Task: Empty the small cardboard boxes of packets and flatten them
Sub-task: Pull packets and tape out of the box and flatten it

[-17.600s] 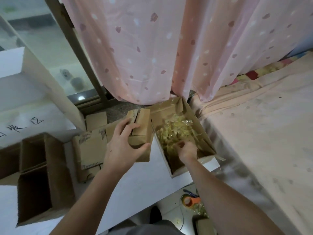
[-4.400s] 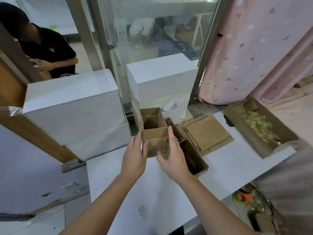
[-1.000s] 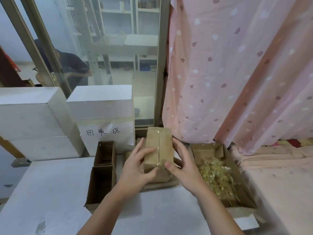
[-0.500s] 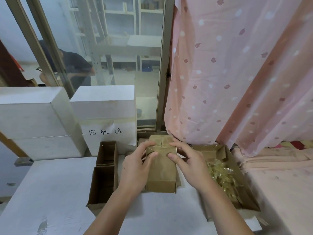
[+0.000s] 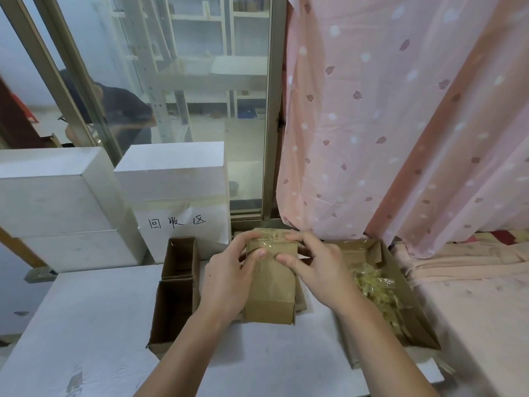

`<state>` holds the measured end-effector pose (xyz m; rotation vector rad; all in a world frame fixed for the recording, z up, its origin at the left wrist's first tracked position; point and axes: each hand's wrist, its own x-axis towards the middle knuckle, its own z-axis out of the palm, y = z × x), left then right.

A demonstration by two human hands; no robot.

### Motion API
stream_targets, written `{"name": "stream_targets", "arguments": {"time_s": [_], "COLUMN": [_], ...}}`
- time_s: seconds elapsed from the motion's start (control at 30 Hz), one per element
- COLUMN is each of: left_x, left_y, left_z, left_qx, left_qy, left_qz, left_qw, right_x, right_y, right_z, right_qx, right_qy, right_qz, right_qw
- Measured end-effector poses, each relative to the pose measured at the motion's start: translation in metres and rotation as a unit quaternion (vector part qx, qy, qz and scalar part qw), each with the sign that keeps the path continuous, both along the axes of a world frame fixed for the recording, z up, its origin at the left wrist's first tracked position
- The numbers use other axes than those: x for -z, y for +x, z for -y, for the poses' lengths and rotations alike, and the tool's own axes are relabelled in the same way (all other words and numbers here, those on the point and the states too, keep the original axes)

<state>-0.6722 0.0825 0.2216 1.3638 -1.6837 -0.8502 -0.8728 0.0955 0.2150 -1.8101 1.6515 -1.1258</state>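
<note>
Small cardboard box (image 5: 270, 285) lowered flat, both hands (image 5: 229, 279) gripping its taped end

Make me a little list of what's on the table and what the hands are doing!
held box: small taped cardboard box, closed, standing on the white table
left hand: left hand grips the box's left side, thumb on the tape
right hand: right hand picks at the tape near the top
packets: clear yellowish packets in the big open box on the right
empty boxes: two open small boxes on the left
sign: paper with handwriting on a white block
behind: pink curtain, glass window
</note>
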Motion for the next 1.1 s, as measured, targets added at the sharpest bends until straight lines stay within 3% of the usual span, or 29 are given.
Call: {"name": "stream_targets", "arguments": {"time_s": [0.33, 0.53, 0.8, 0.97, 1.1], "left_x": [-0.012, -0.014, -0.017, -0.011, -0.008], "left_y": [-0.012, -0.011, -0.016, -0.013, -0.008], "left_z": [0.005, 0.01, 0.012, 0.017, 0.019], "left_qx": [-0.015, -0.02, -0.014, -0.02, -0.033], "left_qy": [-0.016, -0.024, -0.052, -0.056, -0.068], "left_qz": [0.111, 0.137, 0.15, 0.15, 0.129], "left_qw": [0.994, 0.99, 0.987, 0.987, 0.989], "right_x": [-0.003, -0.009, -0.013, -0.014, -0.019], "right_y": [-0.002, -0.007, -0.001, 0.0, 0.001], "right_z": [0.006, 0.007, 0.008, 0.012, 0.012], "right_qx": [0.05, 0.014, 0.067, 0.063, 0.043], "right_qy": [-0.121, -0.031, -0.095, -0.043, 0.026], "right_qz": [-0.027, 0.002, -0.024, -0.029, -0.098], "right_qw": [0.991, 0.999, 0.993, 0.997, 0.994]}}
